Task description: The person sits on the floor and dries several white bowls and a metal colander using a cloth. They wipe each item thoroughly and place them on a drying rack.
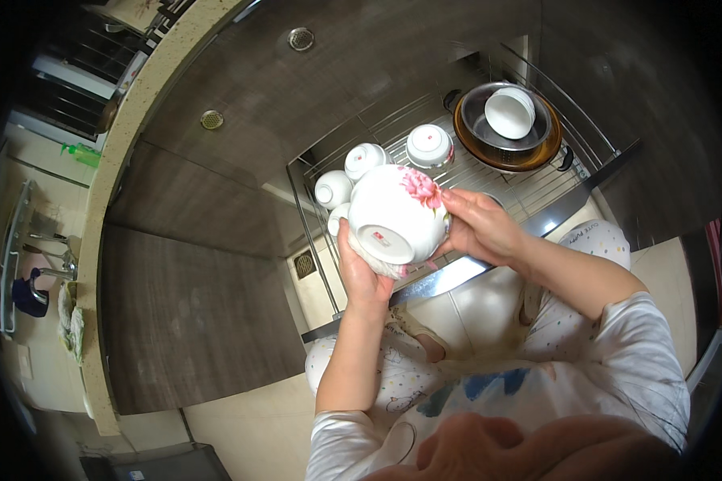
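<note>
A large white bowl (376, 201) with a pink flower is tilted, its base towards me, between my two hands. My left hand (361, 267) grips its lower left side, with a white cloth (376, 258) pressed between palm and bowl. My right hand (478, 225) holds the right side, thumb near the flower. Beneath lies a pulled-out wire rack drawer (475, 186). Several upside-down white bowls stand on it, among them one at the back (428, 144) and one on the left (332, 190). The held bowl partly hides others.
On the rack's right, an amber glass pot (462, 129) with dark handles holds a steel strainer (475, 114) and small white bowls (508, 116). The drawer's metal front edge (445, 279) runs before my knees. A stone countertop (111, 198) with a faucet (66, 264) is at left.
</note>
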Tool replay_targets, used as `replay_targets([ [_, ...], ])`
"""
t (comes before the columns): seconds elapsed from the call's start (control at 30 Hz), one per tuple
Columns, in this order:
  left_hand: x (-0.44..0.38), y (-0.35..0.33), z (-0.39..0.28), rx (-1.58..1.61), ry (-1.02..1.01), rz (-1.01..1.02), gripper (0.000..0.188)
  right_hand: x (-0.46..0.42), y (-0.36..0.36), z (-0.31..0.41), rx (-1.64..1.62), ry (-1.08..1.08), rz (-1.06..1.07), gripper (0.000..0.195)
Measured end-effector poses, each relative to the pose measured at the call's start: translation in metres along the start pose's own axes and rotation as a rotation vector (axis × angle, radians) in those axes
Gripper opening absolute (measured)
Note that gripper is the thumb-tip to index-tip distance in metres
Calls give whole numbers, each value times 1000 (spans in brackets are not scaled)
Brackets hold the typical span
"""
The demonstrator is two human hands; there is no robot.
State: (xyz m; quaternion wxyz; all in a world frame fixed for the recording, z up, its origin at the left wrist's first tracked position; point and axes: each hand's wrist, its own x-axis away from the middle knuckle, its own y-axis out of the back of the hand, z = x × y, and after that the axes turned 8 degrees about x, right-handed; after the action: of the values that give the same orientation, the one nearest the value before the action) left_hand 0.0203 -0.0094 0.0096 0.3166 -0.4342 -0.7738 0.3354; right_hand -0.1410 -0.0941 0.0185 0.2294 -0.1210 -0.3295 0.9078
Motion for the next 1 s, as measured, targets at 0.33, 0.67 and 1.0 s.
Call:
replay_targets([
  [0.33,0,5,-11,-330,-289,-47,41,-6,13,-12,436,130,-68,83],
  [0.67,9,11,11,-754,-632,-49,36,-9,9,-27,324,-112,-247,65],
  [1.0,23,-7,26,-1748,-1211,513,37,-1,2,-19,43,-115,-264,48],
])
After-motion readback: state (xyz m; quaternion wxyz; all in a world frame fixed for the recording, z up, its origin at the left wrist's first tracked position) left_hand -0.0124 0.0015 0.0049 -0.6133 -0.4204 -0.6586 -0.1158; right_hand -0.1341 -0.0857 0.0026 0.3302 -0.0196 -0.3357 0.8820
